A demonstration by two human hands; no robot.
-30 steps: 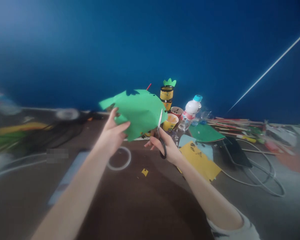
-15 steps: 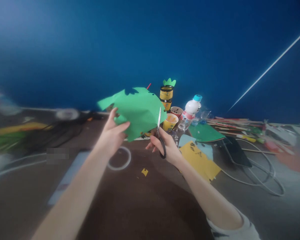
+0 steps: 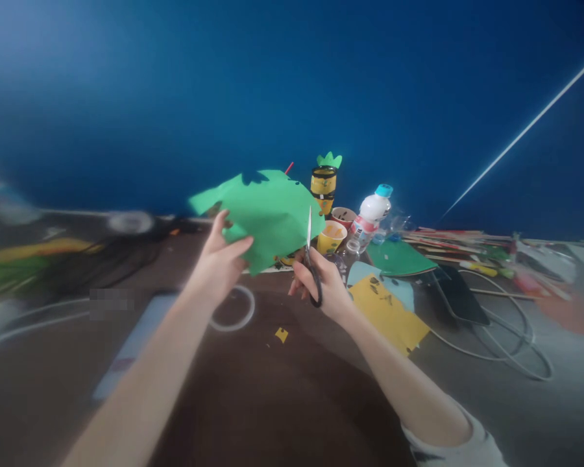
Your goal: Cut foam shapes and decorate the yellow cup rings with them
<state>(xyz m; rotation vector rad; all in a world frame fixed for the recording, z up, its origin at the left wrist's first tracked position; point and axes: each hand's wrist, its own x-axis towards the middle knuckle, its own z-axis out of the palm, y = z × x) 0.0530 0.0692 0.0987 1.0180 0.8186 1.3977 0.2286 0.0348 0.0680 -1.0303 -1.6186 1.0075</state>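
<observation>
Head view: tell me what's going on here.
The left hand holds up a green sheet with a notched upper edge. The right hand holds scissors, blades pointing up before the sheet's right side; whether they touch it, I can't tell. A bottle and a yellow cup are beyond, and a yellow sheet lies to the right.

White bottle [image 3: 376, 208], yellow paper [image 3: 390, 316], blue wall [image 3: 224, 84]

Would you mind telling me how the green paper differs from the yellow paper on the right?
The green paper is held up in the left hand, while the yellow paper lies partly over a light blue sheet. The green paper looks larger in view than the yellow paper. Both appear to have pieces cut away.
</observation>
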